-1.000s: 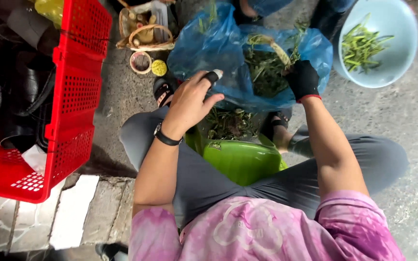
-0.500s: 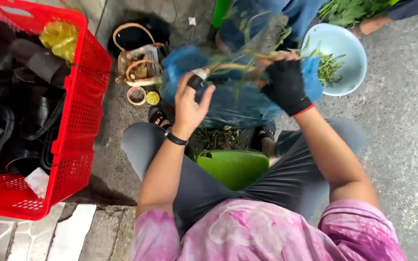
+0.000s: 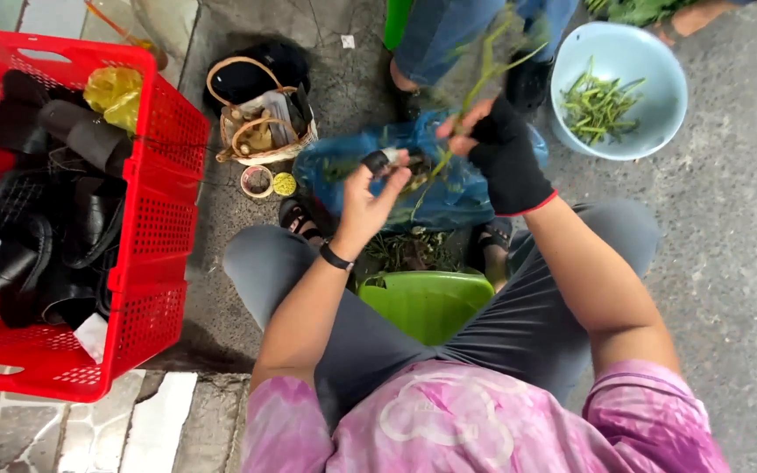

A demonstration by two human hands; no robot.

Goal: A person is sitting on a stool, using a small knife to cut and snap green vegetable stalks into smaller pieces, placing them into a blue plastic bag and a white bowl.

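Observation:
My right hand (image 3: 503, 151), in a black fingerless glove, pinches a long green vegetable stem (image 3: 481, 77) that rises up and away from it. My left hand (image 3: 370, 198), bare with a black wristband, holds a small dark-handled tool (image 3: 382, 160) against the lower end of the stem. Both hands hover over a blue plastic bag (image 3: 449, 203) of greens on the ground between my feet. A green plastic stool (image 3: 427, 302) shows between my knees.
A light blue bowl (image 3: 659, 123) with cut green stems sits at the upper right. A red crate (image 3: 146, 263) of black footwear stands at the left. A small woven basket (image 3: 260, 131) and two little round tins lie beside it. Another person's legs are at the top.
My right hand has lifted a stem out of the blue bag and raised it. My left hand has come up to meet it. The view has shifted, so the crate shows more.

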